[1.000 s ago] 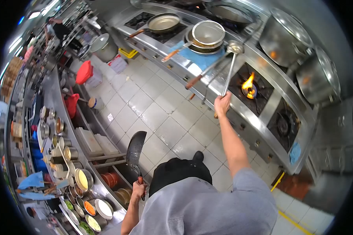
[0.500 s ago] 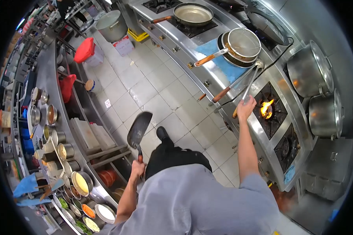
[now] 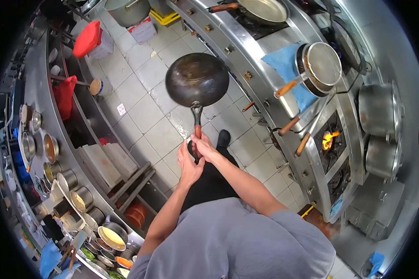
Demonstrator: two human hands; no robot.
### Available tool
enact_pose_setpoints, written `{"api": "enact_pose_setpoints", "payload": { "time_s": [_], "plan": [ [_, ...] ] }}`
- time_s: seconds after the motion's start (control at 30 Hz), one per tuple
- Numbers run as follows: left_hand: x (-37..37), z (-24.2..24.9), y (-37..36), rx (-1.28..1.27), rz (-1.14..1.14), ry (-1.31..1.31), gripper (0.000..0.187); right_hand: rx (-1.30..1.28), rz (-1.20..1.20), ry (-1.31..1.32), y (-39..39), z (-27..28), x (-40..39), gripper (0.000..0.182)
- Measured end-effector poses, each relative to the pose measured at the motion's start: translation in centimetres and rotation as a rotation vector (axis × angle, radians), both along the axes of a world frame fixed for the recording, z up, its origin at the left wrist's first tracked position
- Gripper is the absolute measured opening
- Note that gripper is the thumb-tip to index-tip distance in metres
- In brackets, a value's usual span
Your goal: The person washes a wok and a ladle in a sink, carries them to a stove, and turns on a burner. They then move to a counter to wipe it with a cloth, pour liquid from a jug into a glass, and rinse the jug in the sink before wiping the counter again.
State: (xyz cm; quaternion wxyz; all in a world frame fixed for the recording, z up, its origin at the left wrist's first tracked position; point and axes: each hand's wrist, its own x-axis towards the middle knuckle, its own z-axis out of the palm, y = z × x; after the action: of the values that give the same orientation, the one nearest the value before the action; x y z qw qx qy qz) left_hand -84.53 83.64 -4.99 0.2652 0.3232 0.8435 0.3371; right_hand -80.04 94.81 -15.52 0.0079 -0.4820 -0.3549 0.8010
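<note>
A dark, scorched frying pan (image 3: 196, 80) is held out above the floor, its round body pointing away from me. Its handle has a metal neck and a reddish-brown grip (image 3: 197, 132). My right hand (image 3: 204, 148) is closed around this grip. Just beside and below it, my left hand (image 3: 188, 163) is also closed at the handle's end, touching my right. The fingers partly hide the end of the handle. To the right, a ladle (image 3: 307, 137) with a wooden handle end lies at the stove, let go, near a strainer (image 3: 323, 64) resting over a pot.
On the right, the steel stove has a lit burner (image 3: 329, 139), another pan (image 3: 265, 10) and a blue cloth (image 3: 284, 63). Large stockpots (image 3: 380, 111) stand behind. A counter with bowls of ingredients (image 3: 111, 237) runs along my left. A red-covered bin (image 3: 87, 39) stands on the tiled floor.
My right hand has let go of the ladle and moved left onto the pan's handle. The pan has risen and swung forward to the middle, now in both hands. The view has shifted.
</note>
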Motion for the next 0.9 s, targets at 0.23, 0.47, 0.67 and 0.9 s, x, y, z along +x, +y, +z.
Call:
{"api": "enact_pose_setpoints", "payload": {
  "time_s": [0.23, 0.47, 0.67, 0.9],
  "plan": [
    [-4.1, -9.5, -12.2, -0.304, 0.136, -0.025, 0.073, 0.473, -0.010, -0.666, 9.3, -17.4, 1.3, 0.029],
    [2.1, -15.2, -29.2, -0.683, 0.221, -0.265, 0.053, 0.802, 0.250, -0.832, 14.4, -27.3, 9.5, 0.024],
    [5.5, -17.0, -29.0, -0.738, 0.356, -0.642, 0.038, 0.842, 0.068, -0.770, 23.9, -33.8, 15.9, 0.020],
    [4.7, -16.8, -21.9, -0.720, 0.490, -0.745, 0.034, 0.355, -0.515, -0.562, 34.5, -39.2, 18.9, 0.023]
  ]
}}
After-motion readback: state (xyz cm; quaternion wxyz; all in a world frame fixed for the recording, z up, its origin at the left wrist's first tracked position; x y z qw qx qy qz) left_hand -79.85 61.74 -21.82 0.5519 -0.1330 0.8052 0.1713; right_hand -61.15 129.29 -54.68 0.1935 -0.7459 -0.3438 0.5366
